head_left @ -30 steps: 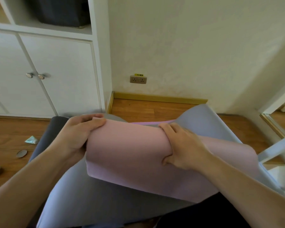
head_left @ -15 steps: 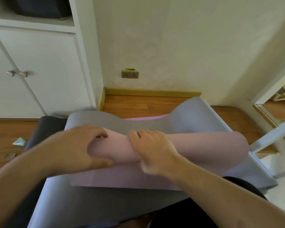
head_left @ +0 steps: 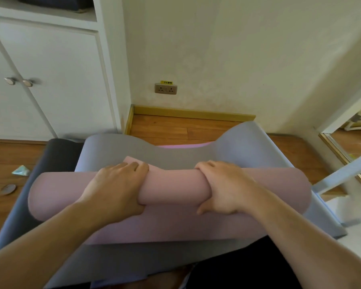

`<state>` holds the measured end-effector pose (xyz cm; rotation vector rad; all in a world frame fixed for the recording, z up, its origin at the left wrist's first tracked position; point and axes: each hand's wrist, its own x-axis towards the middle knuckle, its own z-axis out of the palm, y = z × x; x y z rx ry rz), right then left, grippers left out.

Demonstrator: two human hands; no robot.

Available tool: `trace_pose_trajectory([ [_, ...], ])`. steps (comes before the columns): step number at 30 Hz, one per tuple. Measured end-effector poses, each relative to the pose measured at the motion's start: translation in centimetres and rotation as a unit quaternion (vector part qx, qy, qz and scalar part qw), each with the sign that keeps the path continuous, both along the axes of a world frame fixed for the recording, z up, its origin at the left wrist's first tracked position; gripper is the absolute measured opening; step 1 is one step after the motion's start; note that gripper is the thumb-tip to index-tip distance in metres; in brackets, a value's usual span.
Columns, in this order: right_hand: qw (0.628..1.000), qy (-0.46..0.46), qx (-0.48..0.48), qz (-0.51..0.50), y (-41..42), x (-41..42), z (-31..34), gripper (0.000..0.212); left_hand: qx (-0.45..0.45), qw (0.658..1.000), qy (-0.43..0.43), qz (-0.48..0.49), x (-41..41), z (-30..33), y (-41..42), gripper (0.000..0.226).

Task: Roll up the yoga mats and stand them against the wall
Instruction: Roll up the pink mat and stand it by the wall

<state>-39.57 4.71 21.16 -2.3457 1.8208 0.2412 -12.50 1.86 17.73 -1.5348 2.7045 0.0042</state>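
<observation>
The pink mat [head_left: 173, 190] lies across the middle of the floor, partly rolled into a fat tube. The left hand [head_left: 117, 188] grips the roll, with its fingers [head_left: 133, 166] curled over the top and its thumb tucked under the near side. The right hand [head_left: 223, 188] grips the roll too, just beside the left, with its fingers bent over the far side and its thumb pressed on the flat part of the mat. A short bit of roll shows between the two hands. The ends of the roll puff out wider past each hand. The flat, unrolled part of the pink mat runs toward the person. Under the pink mat lies a gray mat [head_left: 188, 155], and its far edge bends up in two humps near the wall [head_left: 238, 59]. A dark mat [head_left: 56, 151] peeks out from under the gray one on the left side. The floor [head_left: 175, 130] is brown wood. A white cupboard [head_left: 50, 80] with two small round knobs [head_left: 19, 81] stands to the left. A plug socket [head_left: 165, 88] sits low on the wall, with a little yellow sticker [head_left: 166, 82] right above it. Some small scraps [head_left: 21, 170] lie on the floor to the left of the mats. A mirror [head_left: 350, 155] with a gold edge stands on the right.
</observation>
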Motion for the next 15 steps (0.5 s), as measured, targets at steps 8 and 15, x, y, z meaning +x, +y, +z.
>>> trace_pose_trajectory([
  [8, 0.978, 0.070, -0.189, 0.055, 1.9, -0.4, -3.6, 0.072, 0.140, 0.990, -0.003, 0.028, 0.5, 1.8, 0.0, 0.067],
  [15, 0.981, 0.085, -0.160, 0.075, 2.9, -0.8, -3.4, 0.069, 0.064, 0.997, -0.032, -0.033, -0.4, 1.9, 1.1, 0.066],
])
